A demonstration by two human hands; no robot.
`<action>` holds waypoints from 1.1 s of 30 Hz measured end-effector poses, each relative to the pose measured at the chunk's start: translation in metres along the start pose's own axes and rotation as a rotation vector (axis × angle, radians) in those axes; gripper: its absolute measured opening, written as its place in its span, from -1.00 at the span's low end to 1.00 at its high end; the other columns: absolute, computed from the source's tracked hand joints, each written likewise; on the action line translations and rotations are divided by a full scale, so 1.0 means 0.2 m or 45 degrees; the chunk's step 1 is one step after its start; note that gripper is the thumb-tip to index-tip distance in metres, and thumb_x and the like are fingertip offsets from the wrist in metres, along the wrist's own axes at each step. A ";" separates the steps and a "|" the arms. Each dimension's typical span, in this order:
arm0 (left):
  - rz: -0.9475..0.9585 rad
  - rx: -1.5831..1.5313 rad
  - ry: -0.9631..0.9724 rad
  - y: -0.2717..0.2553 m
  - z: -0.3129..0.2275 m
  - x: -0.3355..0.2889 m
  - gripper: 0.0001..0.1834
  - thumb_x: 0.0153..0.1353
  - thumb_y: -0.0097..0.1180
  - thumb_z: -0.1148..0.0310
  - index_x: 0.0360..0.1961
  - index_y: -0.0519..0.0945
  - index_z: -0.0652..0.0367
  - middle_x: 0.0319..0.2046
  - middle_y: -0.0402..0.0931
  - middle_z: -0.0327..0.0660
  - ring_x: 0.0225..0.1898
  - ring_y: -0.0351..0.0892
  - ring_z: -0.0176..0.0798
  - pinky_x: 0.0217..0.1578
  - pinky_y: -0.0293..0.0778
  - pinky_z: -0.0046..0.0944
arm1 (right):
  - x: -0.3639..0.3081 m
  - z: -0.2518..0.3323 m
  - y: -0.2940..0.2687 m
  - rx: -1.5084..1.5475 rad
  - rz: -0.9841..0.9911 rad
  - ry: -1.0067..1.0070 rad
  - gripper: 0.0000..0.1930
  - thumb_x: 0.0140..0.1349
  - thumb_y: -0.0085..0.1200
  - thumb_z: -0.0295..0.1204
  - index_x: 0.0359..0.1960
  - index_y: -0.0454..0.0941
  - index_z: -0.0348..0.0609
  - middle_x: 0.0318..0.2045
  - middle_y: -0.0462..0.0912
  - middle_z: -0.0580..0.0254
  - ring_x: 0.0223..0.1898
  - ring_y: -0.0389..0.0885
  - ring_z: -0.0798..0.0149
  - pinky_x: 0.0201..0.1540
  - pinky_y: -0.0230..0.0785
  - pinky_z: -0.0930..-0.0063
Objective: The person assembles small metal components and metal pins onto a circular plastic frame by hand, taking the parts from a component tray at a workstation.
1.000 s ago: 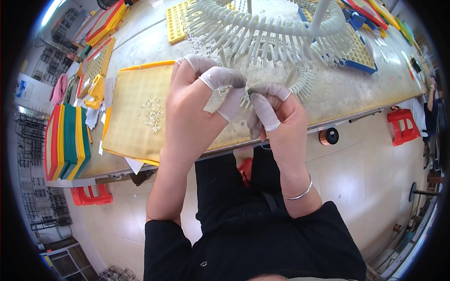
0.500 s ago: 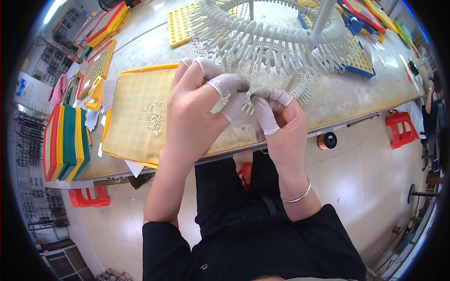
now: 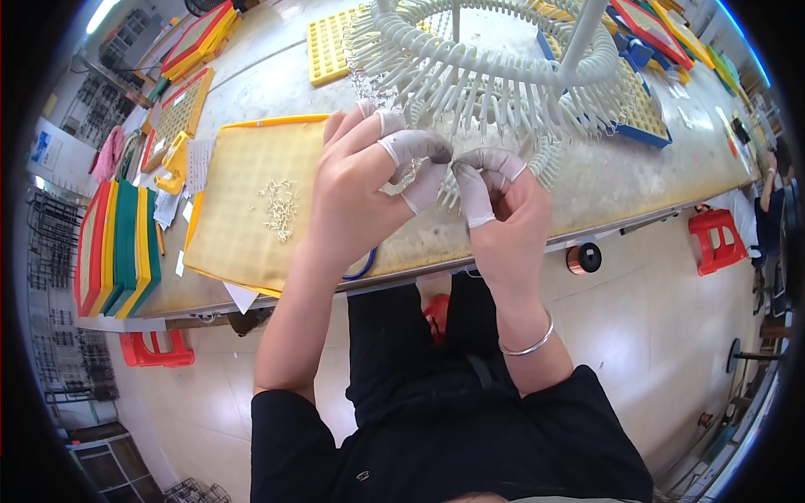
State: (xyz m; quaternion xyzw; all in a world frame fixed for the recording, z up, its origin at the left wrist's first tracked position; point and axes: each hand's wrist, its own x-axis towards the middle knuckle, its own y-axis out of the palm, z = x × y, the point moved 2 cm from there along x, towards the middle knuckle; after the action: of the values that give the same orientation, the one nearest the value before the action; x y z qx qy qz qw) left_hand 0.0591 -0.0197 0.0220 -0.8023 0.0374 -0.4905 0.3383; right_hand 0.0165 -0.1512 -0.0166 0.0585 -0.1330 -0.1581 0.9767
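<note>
My left hand (image 3: 360, 184) is closed in a pinch, thumb against forefinger, with white finger cots darkened at the tips. Opposite it, my right hand (image 3: 510, 205) pinches in the same way, also in finger cots. The two sets of fingertips meet or nearly meet; whatever is between them is too small to make out. Left of my left hand lies a flat yellow tray (image 3: 225, 180) bearing a loose heap of small pale metal pieces (image 3: 281, 210). Just beyond my fingers stands a round whitish rack (image 3: 470, 60) with many hanging hooks.
The worktable's front edge (image 3: 579, 237) runs before me. Yellow, green and red boards (image 3: 117, 251) stand at the left. Yellow grid trays (image 3: 329, 52) lie farther back. A blue-framed tray (image 3: 646, 130) sits behind the rack. A spool (image 3: 584, 258) and red stool (image 3: 717, 241) are below right.
My left hand has shifted slightly right, bringing its fingertips up to those of my right hand. Both hands stay pinched. The view has moved a little.
</note>
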 end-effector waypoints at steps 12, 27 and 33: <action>-0.325 -0.022 -0.214 -0.11 -0.01 -0.13 -0.78 -0.20 0.28 0.50 -0.44 0.58 0.05 -0.58 0.41 -0.34 -0.44 0.39 -0.30 -0.30 0.27 -0.30 | -0.06 -0.07 -0.02 0.666 0.172 0.509 -0.86 0.24 0.01 -0.42 -0.23 0.41 -0.18 -0.65 0.44 0.42 -0.71 0.31 0.61 -0.75 0.01 0.75; 0.312 0.631 -1.015 -0.41 0.68 -0.66 -0.84 -0.06 0.22 0.45 -0.38 0.61 0.17 -0.30 0.49 -0.11 -0.19 0.40 -0.07 -0.09 0.28 -0.15 | -0.06 -0.09 0.01 0.572 0.178 0.383 -0.89 0.27 -0.06 -0.44 -0.24 0.41 -0.18 -0.64 0.45 0.42 -0.67 0.35 0.59 -0.67 0.06 0.75; 0.088 0.489 -0.947 -0.41 0.62 -0.59 -0.89 -0.03 0.15 0.55 -0.40 0.55 0.24 -0.37 0.53 -0.09 -0.29 0.50 -0.12 -0.22 0.40 -0.20 | -0.06 -0.10 0.03 0.593 0.124 0.323 -0.89 0.27 -0.07 -0.44 -0.23 0.40 -0.19 -0.65 0.44 0.39 -0.65 0.35 0.57 -0.66 0.07 0.74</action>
State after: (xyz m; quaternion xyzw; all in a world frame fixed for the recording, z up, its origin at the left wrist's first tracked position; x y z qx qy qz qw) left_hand 0.0768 0.1527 -0.0566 -0.8454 -0.1525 -0.1536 0.4883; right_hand 0.0124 -0.1406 -0.0383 0.2943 -0.0450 -0.0676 0.9522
